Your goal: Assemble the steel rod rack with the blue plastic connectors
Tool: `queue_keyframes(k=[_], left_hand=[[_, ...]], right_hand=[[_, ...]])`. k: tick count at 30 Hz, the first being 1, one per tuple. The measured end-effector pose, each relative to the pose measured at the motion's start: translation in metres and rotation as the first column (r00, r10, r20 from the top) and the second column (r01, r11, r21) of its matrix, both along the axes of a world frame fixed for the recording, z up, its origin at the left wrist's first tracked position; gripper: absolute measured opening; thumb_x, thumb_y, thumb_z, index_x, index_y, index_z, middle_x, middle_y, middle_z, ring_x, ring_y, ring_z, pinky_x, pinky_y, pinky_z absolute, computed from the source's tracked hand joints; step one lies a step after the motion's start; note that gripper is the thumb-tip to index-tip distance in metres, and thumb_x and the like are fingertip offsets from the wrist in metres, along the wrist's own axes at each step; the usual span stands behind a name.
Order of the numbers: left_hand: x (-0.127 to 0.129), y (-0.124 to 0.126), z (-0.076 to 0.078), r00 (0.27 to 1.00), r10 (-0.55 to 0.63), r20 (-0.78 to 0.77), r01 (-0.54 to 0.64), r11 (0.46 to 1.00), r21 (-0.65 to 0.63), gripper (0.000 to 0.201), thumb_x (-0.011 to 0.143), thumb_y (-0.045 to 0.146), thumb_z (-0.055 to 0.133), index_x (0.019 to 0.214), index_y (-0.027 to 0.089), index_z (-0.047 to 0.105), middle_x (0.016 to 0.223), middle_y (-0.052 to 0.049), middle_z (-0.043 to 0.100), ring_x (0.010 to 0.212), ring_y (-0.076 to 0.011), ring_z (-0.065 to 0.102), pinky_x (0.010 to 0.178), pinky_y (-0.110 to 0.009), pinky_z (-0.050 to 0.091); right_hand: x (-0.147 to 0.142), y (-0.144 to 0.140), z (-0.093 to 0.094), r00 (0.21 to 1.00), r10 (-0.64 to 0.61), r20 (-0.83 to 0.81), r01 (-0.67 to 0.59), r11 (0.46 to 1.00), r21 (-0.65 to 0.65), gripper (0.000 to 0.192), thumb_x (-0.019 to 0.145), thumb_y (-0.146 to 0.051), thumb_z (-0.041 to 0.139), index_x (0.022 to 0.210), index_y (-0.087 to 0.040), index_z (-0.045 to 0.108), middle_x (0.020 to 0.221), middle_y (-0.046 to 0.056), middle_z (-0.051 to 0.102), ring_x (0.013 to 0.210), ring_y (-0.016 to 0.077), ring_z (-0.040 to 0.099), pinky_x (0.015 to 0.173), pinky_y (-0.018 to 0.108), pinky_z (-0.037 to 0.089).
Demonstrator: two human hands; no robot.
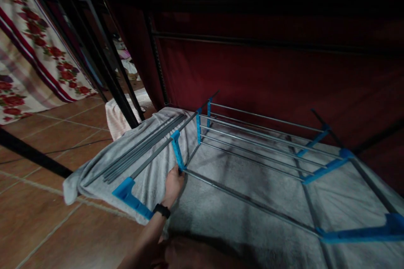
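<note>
A rack frame of grey metal rods (259, 134) and blue plastic connectors (325, 167) lies on a grey blanket (240, 222). My left hand (173, 185), with a black watch on the wrist, reaches in from the bottom. It grips the frame where a lower rod meets an upright blue connector (176, 149). A long rod runs from there down to a blue end piece (129, 195) at the blanket's edge. My right hand is out of view.
A bundle of loose grey rods (142, 151) lies on the blanket left of the frame. Terracotta floor tiles (63, 134) spread to the left. Black metal poles (104, 67) and floral fabric (34, 50) stand at the back left. Dark red cloth (268, 71) hangs behind.
</note>
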State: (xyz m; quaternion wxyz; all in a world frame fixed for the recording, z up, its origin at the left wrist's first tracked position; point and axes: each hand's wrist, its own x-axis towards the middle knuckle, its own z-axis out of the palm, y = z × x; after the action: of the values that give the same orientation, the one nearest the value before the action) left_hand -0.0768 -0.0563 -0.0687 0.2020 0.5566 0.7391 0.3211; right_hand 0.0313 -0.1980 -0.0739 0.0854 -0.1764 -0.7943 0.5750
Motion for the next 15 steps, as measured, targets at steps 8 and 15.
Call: queue_keyframes(k=[8,15], left_hand=[[0.001,-0.002,0.002,0.999,-0.024,0.034,0.023,0.999,0.038,0.019,0.082,0.017,0.056,0.1,0.019,0.064,0.092,-0.008,0.072,0.094,-0.0232,0.066,0.081,-0.03,0.05],[0.0,0.002,-0.006,0.997,-0.032,-0.072,0.034,0.999,0.026,0.017,0.085,0.029,0.052,0.094,0.018,0.061,0.092,-0.011,0.069,0.09,-0.0269,0.066,0.079,-0.034,0.049]], right_hand=[[0.146,-0.007,0.012,0.726,-0.687,-0.023,0.586,0.636,-0.502,0.049,0.079,-0.061,0.071,0.114,-0.026,0.077,0.111,0.007,0.077,0.107,0.0286,0.071,0.099,0.045,0.052],[0.305,-0.037,-0.022,-0.37,-0.926,0.069,0.818,-0.36,-0.448,0.044,0.064,-0.059,0.078,0.093,-0.027,0.074,0.097,0.011,0.075,0.093,0.0324,0.072,0.091,0.05,0.058]])
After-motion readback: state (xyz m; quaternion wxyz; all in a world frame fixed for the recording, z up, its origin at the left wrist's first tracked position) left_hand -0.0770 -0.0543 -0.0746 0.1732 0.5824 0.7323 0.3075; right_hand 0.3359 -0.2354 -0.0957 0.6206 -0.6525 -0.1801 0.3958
